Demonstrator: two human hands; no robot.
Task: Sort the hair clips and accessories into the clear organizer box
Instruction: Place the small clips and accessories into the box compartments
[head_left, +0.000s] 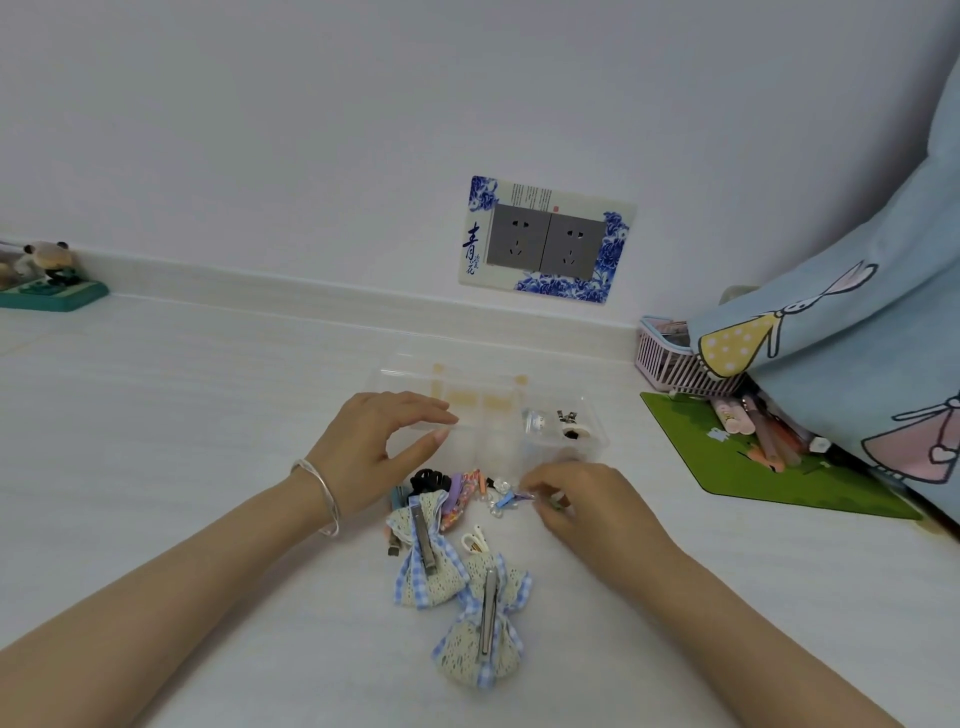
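The clear organizer box (488, 415) sits on the white worktop (208, 415) just beyond the pile of hair clips (457, 499), with a few dark pieces already in its right-hand compartment; the left hand (363, 452) hovers at its near-left edge with fingers spread and empty, while the right hand (582, 504) has its fingers pinched on a small blue clip (506, 500) at the pile's edge. That clip is tiny and tangled among its neighbours, so it could slip or drag others along, and the light box could skid if bumped. The only legible writing is a large blue Chinese character, 青, on the socket surround (545, 239); the smaller text is unreadable.
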